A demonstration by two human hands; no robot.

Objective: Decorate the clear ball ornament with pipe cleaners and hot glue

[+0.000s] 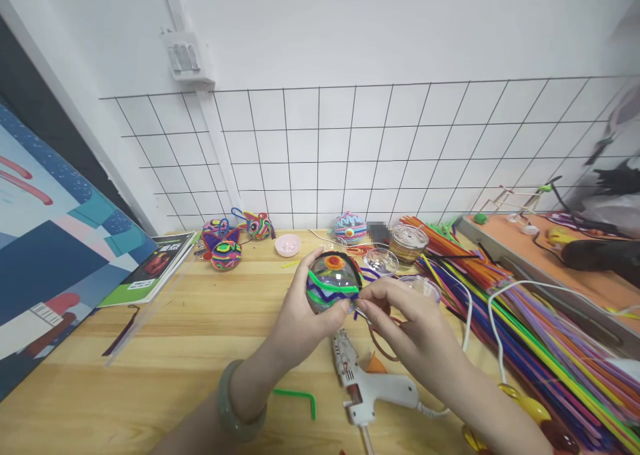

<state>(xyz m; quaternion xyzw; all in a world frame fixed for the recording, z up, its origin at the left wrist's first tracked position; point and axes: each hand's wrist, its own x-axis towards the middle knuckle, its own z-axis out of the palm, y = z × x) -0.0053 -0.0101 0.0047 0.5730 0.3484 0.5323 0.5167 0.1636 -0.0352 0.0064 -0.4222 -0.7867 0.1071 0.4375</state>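
Note:
My left hand (299,318) is wrapped round a clear plastic ball (345,279) above the table. The ball has an orange round piece (334,262) near its top, a green fuzzy strip, and a dark blue zigzag pipe cleaner (325,296) across its front. At the ball's right side, my right hand (417,321) pinches the end of the blue pipe cleaner between thumb and forefinger. The left thumb presses close to that spot. Below the hands lies a white glue gun (367,388) with a glue stick in its rear. A bent green pipe cleaner (300,393) rests beside it.
Bundles of coloured pipe cleaners (530,335) fill the right side, crossed by a white cable (493,315). Finished yarn-like balls (226,255) stand at the back left, near a pink dish (288,245). Clear cups (381,261) and a jar (407,245) stand behind my right hand.

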